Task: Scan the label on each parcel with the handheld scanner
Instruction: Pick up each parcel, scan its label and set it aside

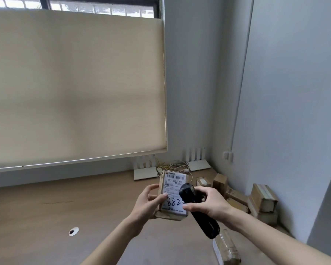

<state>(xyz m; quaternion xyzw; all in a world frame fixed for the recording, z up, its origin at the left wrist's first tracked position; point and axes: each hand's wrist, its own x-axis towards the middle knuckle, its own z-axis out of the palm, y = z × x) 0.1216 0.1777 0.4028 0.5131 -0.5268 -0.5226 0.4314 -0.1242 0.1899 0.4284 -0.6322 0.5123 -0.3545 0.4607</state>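
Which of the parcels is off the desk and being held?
The parcel with the white label, handwritten digits facing up. The left hand grips it while the right hand holds the scanner over it. The other parcels lie on the desk.

parcel (172, 196) label (175, 190): printed "507 N705 A32" | handwritten "882", rest hidden

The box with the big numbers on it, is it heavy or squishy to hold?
Probably light: the left hand alone holds the parcel up off the desk. It looks fairly stiff, since its cardboard edges stay straight in the grip. The shiny tape may make it a bit slippery.
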